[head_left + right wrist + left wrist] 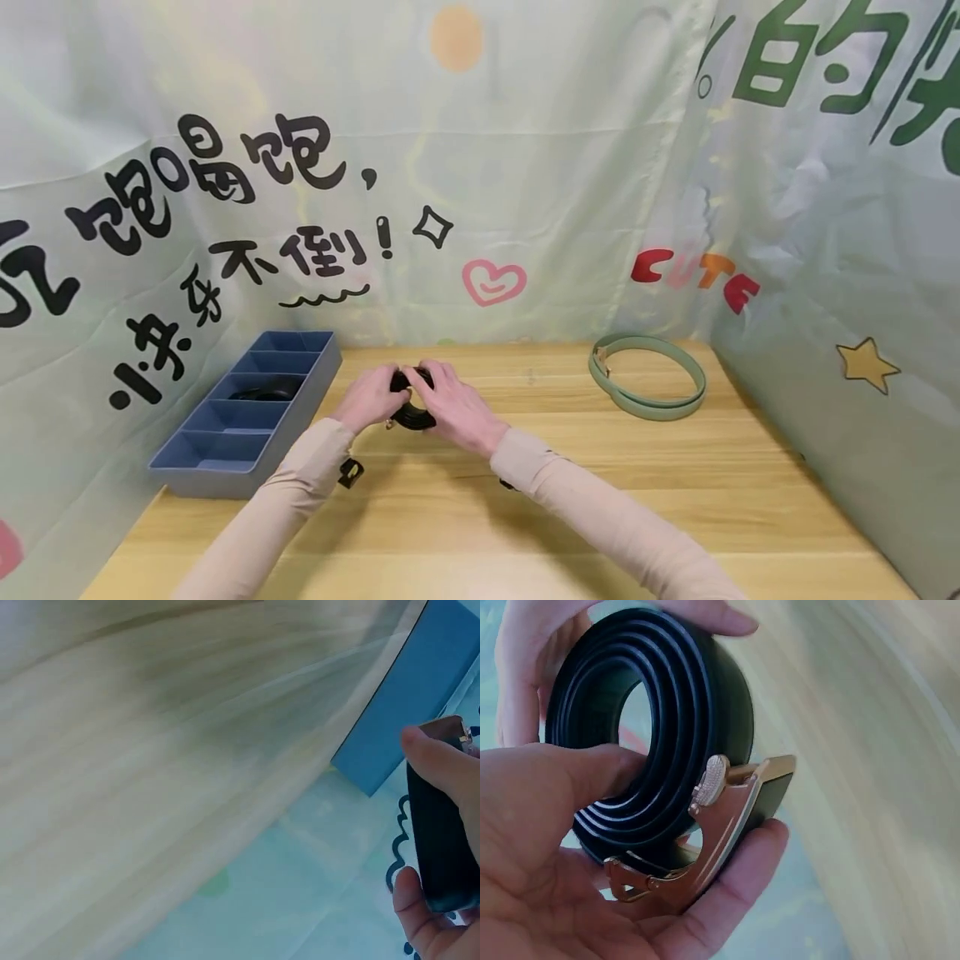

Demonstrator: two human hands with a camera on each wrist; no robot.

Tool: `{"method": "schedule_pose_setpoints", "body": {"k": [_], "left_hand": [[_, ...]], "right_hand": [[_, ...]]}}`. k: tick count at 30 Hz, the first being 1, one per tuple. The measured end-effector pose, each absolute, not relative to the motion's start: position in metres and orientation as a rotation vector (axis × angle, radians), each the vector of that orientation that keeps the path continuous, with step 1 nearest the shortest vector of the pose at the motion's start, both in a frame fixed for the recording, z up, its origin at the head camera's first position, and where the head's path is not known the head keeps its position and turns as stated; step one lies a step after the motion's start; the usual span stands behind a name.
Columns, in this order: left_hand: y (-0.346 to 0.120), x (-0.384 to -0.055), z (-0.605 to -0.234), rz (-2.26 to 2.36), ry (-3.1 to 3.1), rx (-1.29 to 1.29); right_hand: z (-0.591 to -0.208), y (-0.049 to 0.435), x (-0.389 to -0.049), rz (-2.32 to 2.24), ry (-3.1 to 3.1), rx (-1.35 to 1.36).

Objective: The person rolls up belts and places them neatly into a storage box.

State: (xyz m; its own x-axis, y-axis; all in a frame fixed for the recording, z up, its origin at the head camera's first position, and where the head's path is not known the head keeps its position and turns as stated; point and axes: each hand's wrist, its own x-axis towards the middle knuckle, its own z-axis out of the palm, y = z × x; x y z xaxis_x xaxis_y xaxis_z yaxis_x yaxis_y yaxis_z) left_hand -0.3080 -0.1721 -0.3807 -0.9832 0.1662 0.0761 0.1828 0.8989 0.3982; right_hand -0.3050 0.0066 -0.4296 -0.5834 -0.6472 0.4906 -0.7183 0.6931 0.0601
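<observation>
Past pale sleeves (pixel 615 529), grips a coiled black belt (pixel 412 418) between left hand (pixel 372 396) and right hand (pixel 462 412), seemingly above the table (pixel 450 533), with buckle (pixel 724 844) against the left hand, nearer of the two to the compartment tray (pixel 300 425).

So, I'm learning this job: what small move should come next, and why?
Probably carry the coiled black belt leftward to the divided box: the left hand and right hand hold it neatly wound, and a black item lies inside that box, suggesting storage there.
</observation>
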Motion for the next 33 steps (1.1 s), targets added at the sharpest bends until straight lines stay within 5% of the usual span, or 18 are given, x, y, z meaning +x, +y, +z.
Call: {"method": "schedule_pose_setpoints", "body": {"k": [16,33], "left_hand": [[-0.255,-0.283,-0.350,-0.694,-2.823,-0.181],[-0.361,-0.288,-0.334,-0.633,-2.897,-0.017]], "right_hand": [[-0.426,-0.014,-0.315,0.138,-2.619,1.284],[-0.426,-0.088,-0.290,-0.119,-2.603,1.587]]}}
